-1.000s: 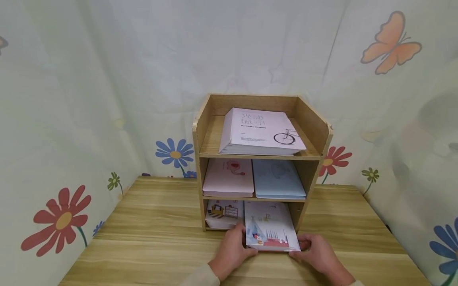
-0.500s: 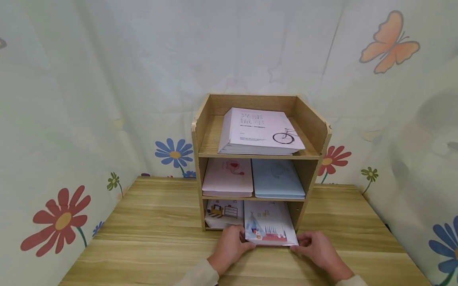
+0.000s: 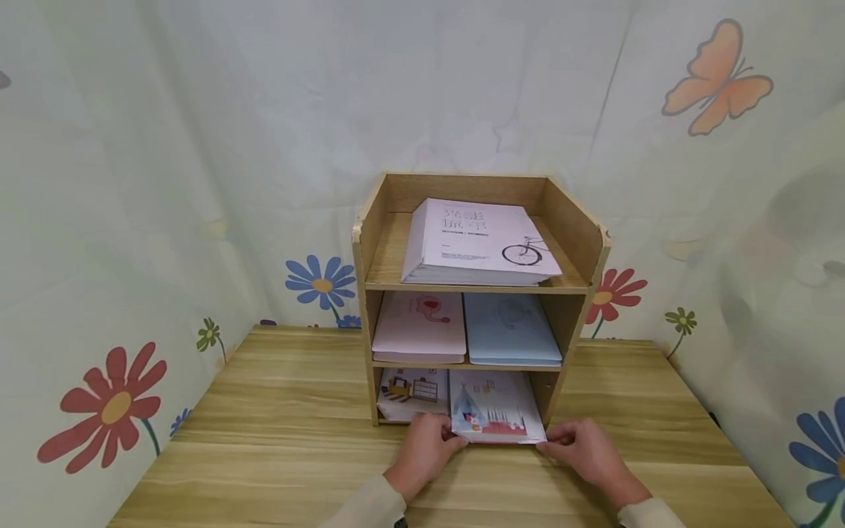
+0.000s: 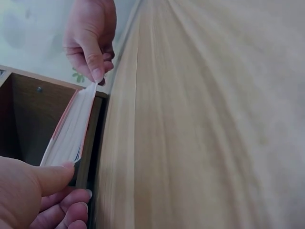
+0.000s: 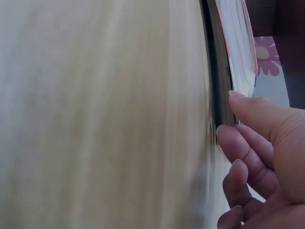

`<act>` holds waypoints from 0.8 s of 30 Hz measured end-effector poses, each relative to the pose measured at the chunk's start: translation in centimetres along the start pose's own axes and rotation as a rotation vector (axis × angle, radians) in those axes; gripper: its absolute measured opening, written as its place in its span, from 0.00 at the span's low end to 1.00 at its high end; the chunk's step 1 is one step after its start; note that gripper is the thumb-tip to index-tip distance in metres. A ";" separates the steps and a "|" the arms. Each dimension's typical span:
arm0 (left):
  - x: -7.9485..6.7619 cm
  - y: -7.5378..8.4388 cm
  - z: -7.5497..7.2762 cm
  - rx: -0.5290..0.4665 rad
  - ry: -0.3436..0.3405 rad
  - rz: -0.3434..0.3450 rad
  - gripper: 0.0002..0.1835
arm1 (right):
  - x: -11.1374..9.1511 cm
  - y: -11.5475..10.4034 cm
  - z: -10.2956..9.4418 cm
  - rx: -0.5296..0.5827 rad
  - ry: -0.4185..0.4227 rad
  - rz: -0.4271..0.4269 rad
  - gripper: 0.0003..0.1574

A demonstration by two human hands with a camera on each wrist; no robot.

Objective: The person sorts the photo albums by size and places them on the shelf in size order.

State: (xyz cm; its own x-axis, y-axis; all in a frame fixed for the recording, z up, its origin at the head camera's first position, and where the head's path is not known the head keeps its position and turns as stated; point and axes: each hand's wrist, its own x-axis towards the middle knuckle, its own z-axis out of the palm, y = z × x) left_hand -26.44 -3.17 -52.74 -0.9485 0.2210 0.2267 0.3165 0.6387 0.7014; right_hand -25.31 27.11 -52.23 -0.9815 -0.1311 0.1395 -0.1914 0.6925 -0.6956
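Note:
A book with a blue tent on its white cover [image 3: 491,411] lies flat in the right half of the wooden shelf's [image 3: 478,289] bottom compartment, its front edge near the opening. My left hand [image 3: 424,449] holds its front left corner; in the left wrist view the thumb [image 4: 56,177] is on the page edges, the other fingers curled below. My right hand [image 3: 587,456] is at the front right corner. Its thumb tip touches the page edges [image 5: 239,45] in the right wrist view, with bent fingers beside the shelf's base. Left of this book lies another with a yellow vehicle cover [image 3: 412,390].
Pink [image 3: 420,326] and blue [image 3: 511,328] booklets lie side by side on the middle shelf. On the top shelf rests a thick stack of books with a bicycle cover [image 3: 478,238]. The shelf stands on a wood-grain table [image 3: 284,440] before a flowered curtain [image 3: 462,88].
The tent book has slid farther back into the bottom compartment, with both hands following at its front corners. The other books have stayed in place.

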 end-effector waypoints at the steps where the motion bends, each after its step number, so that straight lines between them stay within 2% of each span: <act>1: 0.0 0.0 0.0 0.009 0.005 -0.002 0.10 | 0.1 0.1 0.0 -0.003 0.002 -0.003 0.10; 7: 0.3 0.1 0.1 0.043 0.032 -0.015 0.12 | 0.7 0.3 0.0 -0.028 0.017 -0.017 0.09; 16: 0.6 0.0 0.1 0.025 0.039 -0.024 0.12 | 1.2 0.0 -0.1 -0.031 0.017 0.015 0.07; 24: 0.9 0.0 0.1 0.097 0.088 0.001 0.12 | 1.6 -0.2 0.0 -0.043 0.036 0.033 0.08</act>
State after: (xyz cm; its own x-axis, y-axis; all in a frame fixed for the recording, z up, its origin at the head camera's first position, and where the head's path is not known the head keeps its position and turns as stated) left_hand -27.32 -2.88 -52.54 -0.9441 0.1585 0.2890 0.3127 0.7078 0.6334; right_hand -26.84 26.77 -51.85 -0.9863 -0.0824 0.1429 -0.1577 0.7258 -0.6695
